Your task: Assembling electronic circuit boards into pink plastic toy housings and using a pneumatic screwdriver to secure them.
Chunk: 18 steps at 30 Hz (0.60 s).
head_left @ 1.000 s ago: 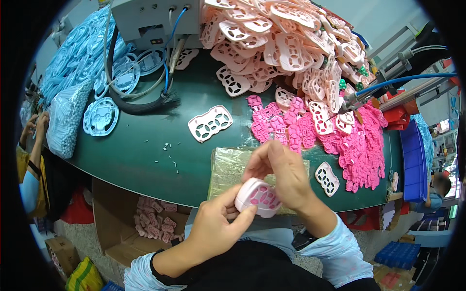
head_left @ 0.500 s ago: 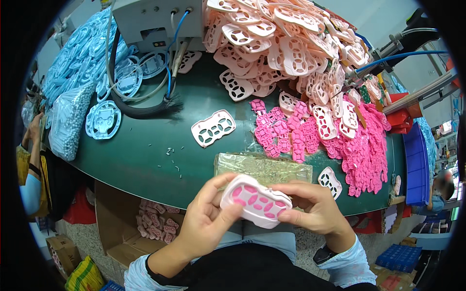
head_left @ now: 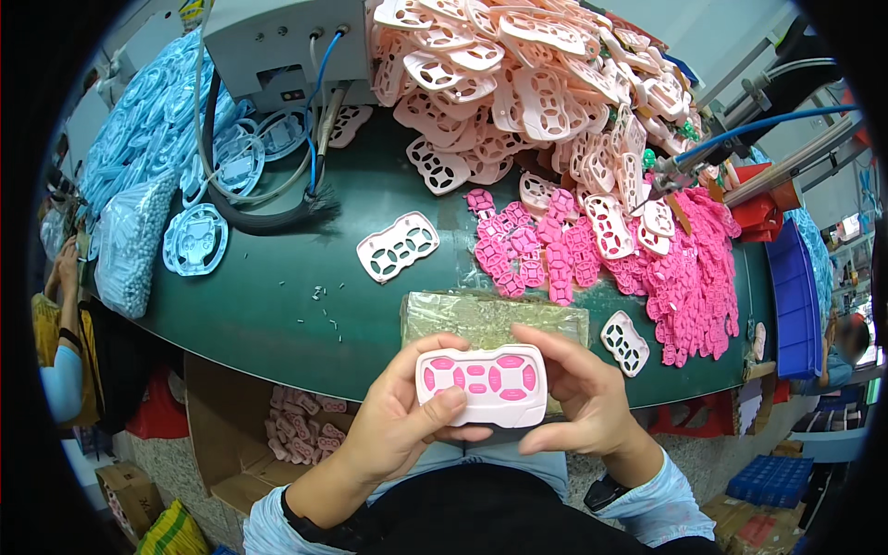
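A white remote control (head_left: 504,400) with pink buttons lies level above my lap, its button face turned up. My left hand (head_left: 384,421) grips its left end, the thumb resting on the face and the fingers around the back. Beside the right end, my right hand (head_left: 597,398) is open, with thumb and fingers spread apart; its fingertips are close to the upper right corner. Just beyond the hands is a tape-wrapped block (head_left: 495,319) at the table edge. One loose white shell (head_left: 398,246) sits on the green table, and another white shell (head_left: 625,343) is right of the block.
Pink button pads (head_left: 689,296) and pale pink shells (head_left: 546,102) are heaped at the right and back. Blue parts (head_left: 139,120) and a bag of beads (head_left: 139,245) fill the left. A grey machine (head_left: 287,55) stands behind. Below, a cardboard box (head_left: 227,435) holds finished-looking remotes.
The remote control has turned from a tilt to level. My right hand has let go of its right end and spread its fingers, while my left hand keeps hold.
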Available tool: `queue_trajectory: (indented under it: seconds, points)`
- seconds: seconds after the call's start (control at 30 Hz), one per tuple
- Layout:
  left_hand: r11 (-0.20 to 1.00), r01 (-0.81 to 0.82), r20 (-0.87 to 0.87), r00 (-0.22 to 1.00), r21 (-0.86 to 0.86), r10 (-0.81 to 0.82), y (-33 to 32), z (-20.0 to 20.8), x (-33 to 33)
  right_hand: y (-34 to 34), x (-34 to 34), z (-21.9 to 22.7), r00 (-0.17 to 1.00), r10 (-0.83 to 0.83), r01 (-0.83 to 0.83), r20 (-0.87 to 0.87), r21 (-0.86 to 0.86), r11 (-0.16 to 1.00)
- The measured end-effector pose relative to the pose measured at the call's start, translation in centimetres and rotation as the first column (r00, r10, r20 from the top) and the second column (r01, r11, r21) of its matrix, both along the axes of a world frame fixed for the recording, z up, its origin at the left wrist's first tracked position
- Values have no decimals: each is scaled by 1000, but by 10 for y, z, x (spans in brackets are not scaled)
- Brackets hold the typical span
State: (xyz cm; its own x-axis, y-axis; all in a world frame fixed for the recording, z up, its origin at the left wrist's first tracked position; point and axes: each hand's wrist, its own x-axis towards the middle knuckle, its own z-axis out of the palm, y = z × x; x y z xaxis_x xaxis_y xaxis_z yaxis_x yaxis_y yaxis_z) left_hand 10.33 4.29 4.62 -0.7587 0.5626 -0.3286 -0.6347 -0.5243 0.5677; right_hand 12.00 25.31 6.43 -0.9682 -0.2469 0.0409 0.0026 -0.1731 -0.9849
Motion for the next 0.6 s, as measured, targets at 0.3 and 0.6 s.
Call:
queue_trajectory:
  seconds: [0.3, 0.6]
  points:
    - [998, 67, -75, 995, -2, -67, -6, 1, 3, 12, -13, 20, 884, 202, 76, -421, 558, 826]
    - [936, -50, -385, 918, -349, -95, -2, -3, 11, 20, -11, 11, 964, 188, -131, -188, 281, 951]
